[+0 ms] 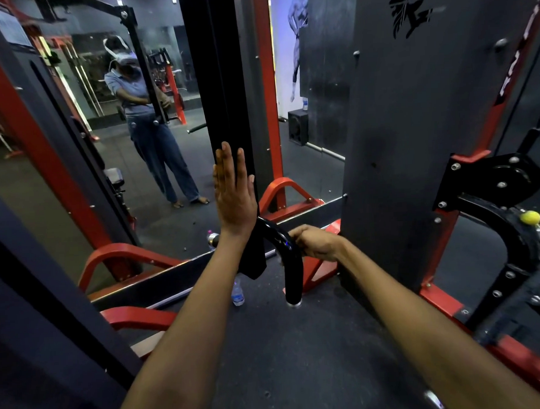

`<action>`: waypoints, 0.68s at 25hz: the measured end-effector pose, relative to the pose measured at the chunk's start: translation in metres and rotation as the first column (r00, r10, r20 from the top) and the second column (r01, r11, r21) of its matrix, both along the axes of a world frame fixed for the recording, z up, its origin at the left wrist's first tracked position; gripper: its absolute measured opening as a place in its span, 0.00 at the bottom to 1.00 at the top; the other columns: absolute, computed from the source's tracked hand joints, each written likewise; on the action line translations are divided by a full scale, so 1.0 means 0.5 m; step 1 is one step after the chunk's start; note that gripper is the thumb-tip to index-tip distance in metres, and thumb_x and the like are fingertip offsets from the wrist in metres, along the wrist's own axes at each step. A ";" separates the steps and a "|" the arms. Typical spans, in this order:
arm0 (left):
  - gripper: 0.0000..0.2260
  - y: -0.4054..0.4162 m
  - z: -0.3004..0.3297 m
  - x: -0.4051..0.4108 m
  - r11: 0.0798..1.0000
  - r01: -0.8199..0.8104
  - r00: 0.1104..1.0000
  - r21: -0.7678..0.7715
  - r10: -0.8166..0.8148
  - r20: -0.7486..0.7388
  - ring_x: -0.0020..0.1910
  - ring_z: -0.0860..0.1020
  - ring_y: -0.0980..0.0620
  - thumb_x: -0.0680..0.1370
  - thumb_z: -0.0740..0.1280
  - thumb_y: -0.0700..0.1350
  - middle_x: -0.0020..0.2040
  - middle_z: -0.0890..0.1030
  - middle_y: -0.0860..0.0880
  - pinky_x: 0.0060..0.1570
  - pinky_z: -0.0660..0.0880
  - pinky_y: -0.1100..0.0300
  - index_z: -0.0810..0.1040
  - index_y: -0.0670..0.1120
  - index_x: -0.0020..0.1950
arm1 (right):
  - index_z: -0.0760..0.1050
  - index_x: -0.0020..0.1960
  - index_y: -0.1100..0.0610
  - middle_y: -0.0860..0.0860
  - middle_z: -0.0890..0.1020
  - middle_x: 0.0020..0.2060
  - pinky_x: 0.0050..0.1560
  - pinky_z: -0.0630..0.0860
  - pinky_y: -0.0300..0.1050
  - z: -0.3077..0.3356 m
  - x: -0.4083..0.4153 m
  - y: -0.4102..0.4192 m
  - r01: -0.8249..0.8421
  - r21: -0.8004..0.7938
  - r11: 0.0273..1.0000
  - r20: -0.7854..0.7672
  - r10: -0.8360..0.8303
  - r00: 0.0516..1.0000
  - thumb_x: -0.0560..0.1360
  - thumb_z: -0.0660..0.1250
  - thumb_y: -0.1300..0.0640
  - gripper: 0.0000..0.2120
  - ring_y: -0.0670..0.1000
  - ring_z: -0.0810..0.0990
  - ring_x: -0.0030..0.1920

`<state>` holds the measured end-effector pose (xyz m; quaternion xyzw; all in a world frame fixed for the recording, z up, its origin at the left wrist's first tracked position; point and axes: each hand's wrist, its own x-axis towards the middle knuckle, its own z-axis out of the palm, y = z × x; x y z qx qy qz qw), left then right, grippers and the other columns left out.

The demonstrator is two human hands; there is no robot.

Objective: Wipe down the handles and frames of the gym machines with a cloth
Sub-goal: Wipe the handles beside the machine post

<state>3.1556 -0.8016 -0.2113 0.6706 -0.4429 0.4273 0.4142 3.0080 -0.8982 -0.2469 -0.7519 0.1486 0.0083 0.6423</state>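
Flat left hand (234, 190) presses a limp dark cloth (253, 260) against the upright post (227, 83).
Fingers straight, together; right hand (316, 244) grips the stiff, slick curved handle (287, 255).

your left hand (234, 193) and right hand (317, 244) are bare, with no gloves, rings or watch, your forearms are uncovered to the frame's edge, and your mirror reflection (151, 122) wears a short-sleeved grey-blue shirt, loose blue jeans, sandals and a white head-mounted camera strap.
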 end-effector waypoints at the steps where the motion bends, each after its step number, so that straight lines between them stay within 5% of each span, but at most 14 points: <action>1: 0.27 -0.001 0.000 0.000 1.000 -0.002 1.000 -0.002 0.002 0.006 0.77 0.39 0.54 0.84 0.49 0.46 0.77 0.33 0.55 0.76 0.50 0.51 0.36 0.53 0.78 | 0.78 0.43 0.62 0.55 0.82 0.37 0.47 0.77 0.41 -0.014 -0.003 0.002 0.047 0.034 0.998 0.029 -0.048 0.998 0.72 0.50 0.73 0.18 0.51 0.81 0.39; 5: 0.27 -0.001 0.001 -0.001 1.000 0.000 1.000 -0.003 0.000 0.029 0.77 0.39 0.54 0.84 0.49 0.45 0.77 0.33 0.55 0.76 0.47 0.54 0.36 0.53 0.78 | 0.78 0.43 0.61 0.51 0.83 0.36 0.50 0.74 0.44 -0.114 -0.033 0.038 0.211 0.201 0.957 0.092 -0.233 0.968 0.72 0.48 0.76 0.21 0.52 0.80 0.42; 11: 0.26 0.002 0.000 0.004 1.000 0.016 1.000 0.004 -0.016 0.018 0.77 0.39 0.54 0.84 0.48 0.46 0.77 0.34 0.55 0.76 0.46 0.53 0.37 0.53 0.78 | 0.81 0.51 0.64 0.57 0.84 0.49 0.57 0.78 0.50 -0.201 -0.020 0.014 0.096 -0.327 0.940 -0.145 -0.150 0.978 0.75 0.60 0.69 0.12 0.51 0.82 0.51; 15: 0.26 0.003 0.000 0.002 1.000 0.024 1.000 0.013 -0.024 0.010 0.77 0.39 0.54 0.84 0.47 0.46 0.77 0.34 0.56 0.76 0.46 0.54 0.36 0.53 0.78 | 0.80 0.51 0.66 0.58 0.84 0.48 0.46 0.76 0.37 -0.169 -0.036 0.029 0.348 -0.071 0.935 0.143 -0.335 0.931 0.71 0.53 0.77 0.20 0.47 0.80 0.47; 17: 0.26 0.004 -0.001 0.002 1.000 0.028 1.000 0.013 -0.028 -0.005 0.77 0.39 0.54 0.84 0.47 0.47 0.77 0.34 0.56 0.76 0.46 0.54 0.36 0.54 0.78 | 0.81 0.52 0.65 0.59 0.84 0.48 0.46 0.73 0.36 -0.212 -0.050 0.046 0.396 -0.111 0.912 0.155 -0.378 0.913 0.70 0.53 0.77 0.21 0.49 0.81 0.49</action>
